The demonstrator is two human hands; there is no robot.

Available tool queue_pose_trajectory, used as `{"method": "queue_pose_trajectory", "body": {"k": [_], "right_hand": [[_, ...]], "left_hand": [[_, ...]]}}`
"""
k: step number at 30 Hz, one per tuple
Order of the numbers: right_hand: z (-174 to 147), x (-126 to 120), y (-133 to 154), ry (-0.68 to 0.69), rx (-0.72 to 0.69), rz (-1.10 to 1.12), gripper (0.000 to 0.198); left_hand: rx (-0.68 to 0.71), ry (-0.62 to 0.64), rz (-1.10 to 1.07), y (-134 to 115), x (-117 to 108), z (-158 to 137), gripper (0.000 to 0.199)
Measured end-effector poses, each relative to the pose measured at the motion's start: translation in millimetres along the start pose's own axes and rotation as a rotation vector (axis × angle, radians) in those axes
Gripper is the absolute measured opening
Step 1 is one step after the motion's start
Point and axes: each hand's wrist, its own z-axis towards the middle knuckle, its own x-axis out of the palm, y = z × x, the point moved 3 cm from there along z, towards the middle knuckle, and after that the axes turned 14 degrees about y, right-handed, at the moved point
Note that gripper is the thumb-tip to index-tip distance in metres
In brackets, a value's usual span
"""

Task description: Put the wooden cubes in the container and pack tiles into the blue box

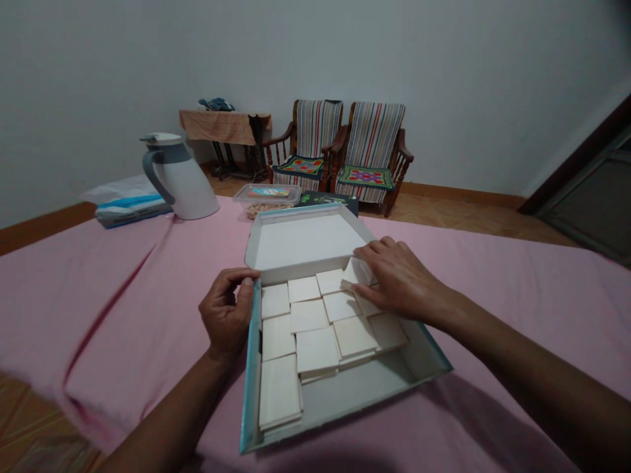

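Observation:
An opened cardboard box (355, 404) with pale blue outer sides lies in front of me, its lid (310, 238) folded back at the far side. Inside are several square, off-white tiles (317, 349), plain on top and laid in uneven, partly overlapping stacks. My left hand (227, 312) is closed on the box's left rim near the hinge, thumb and forefinger at the edge. At the far right corner, my right hand (397, 279) pinches a tilted white tile (355, 270) between thumb and fingers; how many pieces it holds is partly hidden.
A pink cloth (493, 295) covers the surface under the box. Beyond stand a white-grey jug (190, 184), a plastic package (131, 203), a clear container (269, 199) and a dark box (350, 202). Two wooden chairs (377, 138) and a cloth-covered side table (221, 126) are against the wall.

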Motion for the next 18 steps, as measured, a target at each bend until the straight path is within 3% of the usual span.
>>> {"method": "queue_pose_trajectory", "body": {"k": [6,9,13,18], "right_hand": [[1,6,-6,0.026,-0.002,0.054,0.035],[-18,-8,-8,0.019,-0.164,0.167,0.041],[-47,-19,-3,0.196,-0.426,0.23,0.05],[-61,-3,0,0.333,-0.521,0.112,0.046]], "left_hand": [[0.0,-0.002,0.002,2,2,0,0.008],[0.011,-0.001,0.02,1,2,1,0.009],[0.014,0.0,0.03,0,1,1,0.009],[0.03,0.002,0.039,0,0,1,0.009]]}}
